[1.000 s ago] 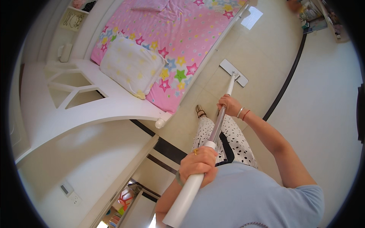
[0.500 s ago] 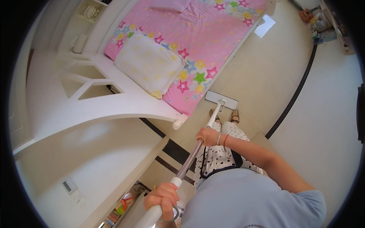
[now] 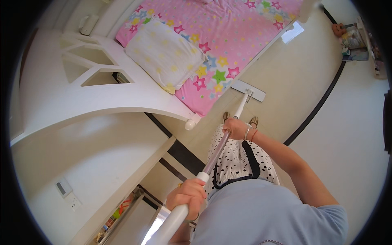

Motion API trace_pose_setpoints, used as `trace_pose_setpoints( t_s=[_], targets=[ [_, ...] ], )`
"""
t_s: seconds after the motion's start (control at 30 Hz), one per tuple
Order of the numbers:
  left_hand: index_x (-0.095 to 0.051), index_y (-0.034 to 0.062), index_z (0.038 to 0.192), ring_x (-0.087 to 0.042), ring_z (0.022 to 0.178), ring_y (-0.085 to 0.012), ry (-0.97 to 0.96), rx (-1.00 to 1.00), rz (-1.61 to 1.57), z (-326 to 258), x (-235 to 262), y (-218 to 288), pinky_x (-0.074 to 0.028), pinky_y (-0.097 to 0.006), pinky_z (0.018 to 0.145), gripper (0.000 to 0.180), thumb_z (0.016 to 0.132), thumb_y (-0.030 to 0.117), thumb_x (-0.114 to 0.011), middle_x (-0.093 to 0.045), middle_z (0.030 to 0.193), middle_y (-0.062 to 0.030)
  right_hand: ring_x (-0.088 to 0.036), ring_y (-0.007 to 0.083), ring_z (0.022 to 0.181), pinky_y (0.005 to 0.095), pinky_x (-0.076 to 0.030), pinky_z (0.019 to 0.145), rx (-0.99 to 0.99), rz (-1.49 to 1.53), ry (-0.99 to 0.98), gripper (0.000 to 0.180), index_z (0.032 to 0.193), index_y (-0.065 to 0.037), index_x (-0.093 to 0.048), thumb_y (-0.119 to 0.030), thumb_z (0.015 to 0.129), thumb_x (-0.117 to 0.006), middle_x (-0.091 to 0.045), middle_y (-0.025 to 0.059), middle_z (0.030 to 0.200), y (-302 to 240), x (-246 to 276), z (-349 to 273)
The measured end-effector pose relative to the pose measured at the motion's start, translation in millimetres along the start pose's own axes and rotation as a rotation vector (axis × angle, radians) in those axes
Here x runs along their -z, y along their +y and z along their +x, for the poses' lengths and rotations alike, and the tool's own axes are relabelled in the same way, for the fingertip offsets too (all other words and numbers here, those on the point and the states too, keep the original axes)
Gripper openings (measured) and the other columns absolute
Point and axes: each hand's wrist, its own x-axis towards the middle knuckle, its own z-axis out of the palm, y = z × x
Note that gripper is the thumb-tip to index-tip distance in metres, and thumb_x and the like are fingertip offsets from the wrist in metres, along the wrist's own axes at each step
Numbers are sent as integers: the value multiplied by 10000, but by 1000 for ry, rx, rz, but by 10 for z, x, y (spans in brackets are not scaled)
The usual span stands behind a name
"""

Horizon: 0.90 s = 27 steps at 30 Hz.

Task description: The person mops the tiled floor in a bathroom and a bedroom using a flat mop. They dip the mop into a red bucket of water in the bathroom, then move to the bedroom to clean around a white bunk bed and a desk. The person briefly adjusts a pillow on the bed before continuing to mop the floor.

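Both my hands are closed around the pole of a white flat mop. Low on the left, my left hand wraps the thick white upper part of the handle. Farther along, my right hand grips the pole near where its metal section meets the white lower section. The rectangular mop head lies flat on the pale tiled floor, its left end close against the side of the bed. My feet stand just behind it. What the mop pad's underside looks like is hidden.
Left of the mop is a bed with pink star-patterned bedding and a pale pillow. A white curved headboard with cut-outs ends in a rounded post. A shelf holding a small guitar-like object stands far right, beside a dark-skirted wall.
The mop head has slid forward and to the right, away from my feet, coming nearer the bed's side. My hands have shifted with the pole, still gripping it.
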Motion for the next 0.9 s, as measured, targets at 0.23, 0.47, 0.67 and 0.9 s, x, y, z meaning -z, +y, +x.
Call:
trace_pose_setpoints(
  t_s=[0.23, 0.47, 0.67, 0.9],
  targets=[
    [-396, 60, 741, -508, 453, -170, 348, 47, 191, -322, 76, 339, -528, -439, 647, 144, 848, -34, -420, -502, 538, -58, -610, 252, 901, 418, -518, 737, 42, 47, -60, 76, 800, -126, -663, -136, 725, -674, -645, 51, 805, -467, -327, 201],
    [-381, 74, 773, -486, 459, -166, 288, -48, 259, -290, -173, 420, -516, -394, 634, 213, 978, 115, -421, -462, 550, -51, -601, 250, 909, 400, -517, 738, 21, 88, -90, 51, 789, -119, -637, -149, 753, -658, -631, 38, 805, -504, -318, 13],
    [-456, 67, 792, -610, 561, -230, -35, -129, 40, -201, -402, 428, -532, -422, 703, 193, 918, 103, -598, -571, 616, -79, -609, 251, 910, 408, -526, 727, 32, 85, 57, 64, 805, -124, -656, -175, 768, -653, -625, 61, 799, -272, -29, -531],
    [-546, 60, 750, -677, 738, -271, -387, 51, -107, 114, -922, -142, -496, -477, 856, 160, 761, -27, -679, -642, 744, -84, -591, 269, 845, 376, -509, 718, -164, 206, 407, 141, 805, -89, -608, -137, 742, -725, -621, 70, 792, 618, 288, -1367]
  ],
)
